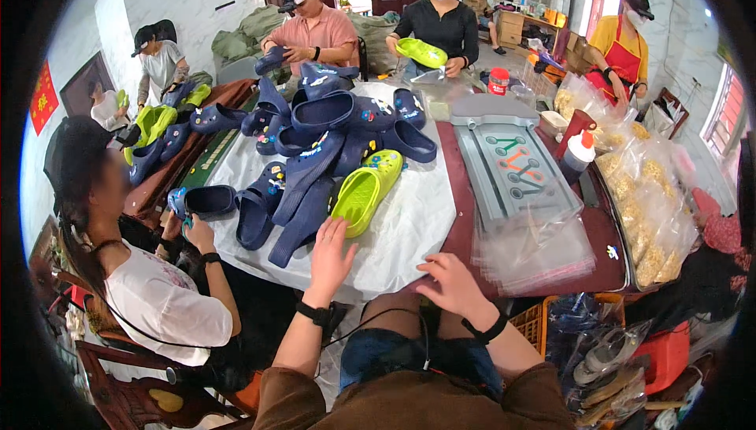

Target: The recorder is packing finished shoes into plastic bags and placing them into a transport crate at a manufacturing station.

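Note:
My left hand (330, 261) is open, its fingers stretched toward the heel of a lime green clog (365, 198). Fingertips and heel look very close; I cannot tell whether they touch. The clog lies sole down with colourful charms on its toe, against a pile of navy clogs (324, 111). Over the table's near edge hovers my right hand (455, 282), empty, with loosely bent fingers apart. Beneath the clogs is a white plastic sheet (405, 221). Right of it, clear plastic bags (535, 253) lie stacked by the edge.
A grey plastic board (476, 166) lies beyond the bags. Beside it stands a bottle with a red-and-white top (579, 150). Bags of small yellowish pieces (650, 213) fill a tray at right. A co-worker in white (169, 292) sits close at left; others work across the table.

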Motion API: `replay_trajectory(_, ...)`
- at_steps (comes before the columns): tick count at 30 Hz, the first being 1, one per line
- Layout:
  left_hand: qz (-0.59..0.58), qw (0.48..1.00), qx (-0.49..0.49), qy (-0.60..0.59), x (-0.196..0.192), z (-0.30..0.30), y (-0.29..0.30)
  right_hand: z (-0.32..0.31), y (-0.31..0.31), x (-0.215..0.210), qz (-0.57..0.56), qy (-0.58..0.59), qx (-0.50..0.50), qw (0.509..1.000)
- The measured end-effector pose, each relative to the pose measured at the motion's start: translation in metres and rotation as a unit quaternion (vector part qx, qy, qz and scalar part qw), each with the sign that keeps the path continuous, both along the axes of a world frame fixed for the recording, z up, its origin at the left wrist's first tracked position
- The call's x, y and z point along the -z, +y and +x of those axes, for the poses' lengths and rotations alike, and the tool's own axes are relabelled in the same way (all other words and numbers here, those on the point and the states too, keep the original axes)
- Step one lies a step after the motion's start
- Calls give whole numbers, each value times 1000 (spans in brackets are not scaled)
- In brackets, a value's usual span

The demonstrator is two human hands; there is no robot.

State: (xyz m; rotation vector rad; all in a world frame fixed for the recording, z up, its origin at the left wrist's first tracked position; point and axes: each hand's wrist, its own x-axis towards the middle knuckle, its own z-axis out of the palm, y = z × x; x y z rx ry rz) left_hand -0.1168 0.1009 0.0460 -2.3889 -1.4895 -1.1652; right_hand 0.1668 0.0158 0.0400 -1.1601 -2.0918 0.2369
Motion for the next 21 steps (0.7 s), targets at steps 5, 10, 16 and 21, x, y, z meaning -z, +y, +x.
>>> replay_trajectory(5, -92, 991, 0, 102, 38, 0, 45, 5, -5, 29, -106, -74, -2, 992)
replay_trajectory(10, -83, 992, -42, 82, 47, 15, 43, 15, -11, 40, -129, -8, -23, 991)
replay_trajectory(16, 55, 987, -128, 75, -7, -3, 11, 27, -12, 47, -135, 26, -33, 990)
replay_trajectory(21, -152, 950, -251, 103, -26, -71, -1, 17, -16, 45, -131, 43, -22, 990)
